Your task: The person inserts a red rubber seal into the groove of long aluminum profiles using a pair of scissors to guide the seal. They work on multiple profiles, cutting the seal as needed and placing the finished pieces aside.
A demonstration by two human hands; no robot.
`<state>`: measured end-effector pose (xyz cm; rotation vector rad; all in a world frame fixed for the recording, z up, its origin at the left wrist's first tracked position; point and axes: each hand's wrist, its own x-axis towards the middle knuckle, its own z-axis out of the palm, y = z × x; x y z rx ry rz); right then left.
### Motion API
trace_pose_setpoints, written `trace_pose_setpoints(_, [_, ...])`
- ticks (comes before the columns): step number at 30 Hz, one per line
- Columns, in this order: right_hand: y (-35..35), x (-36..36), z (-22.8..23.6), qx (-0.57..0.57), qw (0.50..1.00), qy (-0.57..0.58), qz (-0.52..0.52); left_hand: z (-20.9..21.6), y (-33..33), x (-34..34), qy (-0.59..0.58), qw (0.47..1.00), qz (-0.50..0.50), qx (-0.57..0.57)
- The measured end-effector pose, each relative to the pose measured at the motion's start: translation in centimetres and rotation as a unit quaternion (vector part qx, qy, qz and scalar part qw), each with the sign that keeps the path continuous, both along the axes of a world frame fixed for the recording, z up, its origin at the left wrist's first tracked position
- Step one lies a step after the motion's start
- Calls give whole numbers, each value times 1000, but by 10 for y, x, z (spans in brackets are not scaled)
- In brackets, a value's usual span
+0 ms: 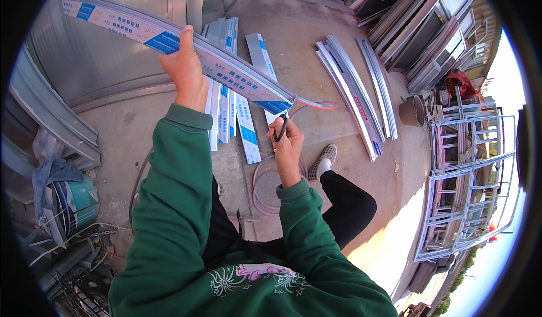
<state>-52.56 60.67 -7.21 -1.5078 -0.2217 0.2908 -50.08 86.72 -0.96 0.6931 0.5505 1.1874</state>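
My left hand [185, 71] grips a long aluminium profile [228, 74] with its thumb on top. Printed white and blue protective film covers the profile, which slants from the upper left down to the right. At its lower right end, my right hand [289, 145] is closed on a pair of black-handled scissors [281, 129], whose blades point up at the profile's end. From that end a thin, clear strip with reddish edges [317, 104] sticks out and curves away to the right. Whether the blades touch the strip I cannot tell.
Film-covered profiles [244, 126] lie on the concrete floor beneath my hands, and longer ones [353, 94] lie to the right. Loops of thin strip [255, 190] rest near my feet. Window frames [468, 176] stand far right; a teal bucket [83, 201] is at left.
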Motion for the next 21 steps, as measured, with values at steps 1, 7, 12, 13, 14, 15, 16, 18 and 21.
trace_pose_setpoints(1, [2, -2, -1, 5, 1000, -1, -11, 0, 1, -1, 3, 1000, -2, -5])
trace_pose_setpoints(7, [7, -20, -9, 6, 999, -12, -32, -1, 3, -6, 10, 1000, -8, 10])
trace_pose_setpoints(12, [11, -30, -20, 12, 997, -32, -66, -4, 1, -3, 19, 999, 17, 32])
trace_pose_setpoints(13, [9, -31, -24, 14, 997, -17, -78, -4, 1, -2, 7, 999, 21, 31])
trace_pose_setpoints(14, [6, -33, -29, 13, 996, 3, -90, -3, 1, -3, -3, 999, 25, 33])
trace_pose_setpoints(15, [3, -34, -36, 27, 995, 11, -99, -3, 2, -3, -12, 999, 30, 36])
trace_pose_setpoints(16, [-2, -35, -44, 7, 995, 29, -93, -2, 3, -5, -14, 999, 28, 32])
trace_pose_setpoints(18, [-19, -40, -67, -20, 996, 59, -67, 1, 7, -9, -12, 999, 24, 28])
trace_pose_setpoints(21, [-39, -52, -124, -160, 982, 90, -36, 2, 12, -13, 2, 999, 35, 27])
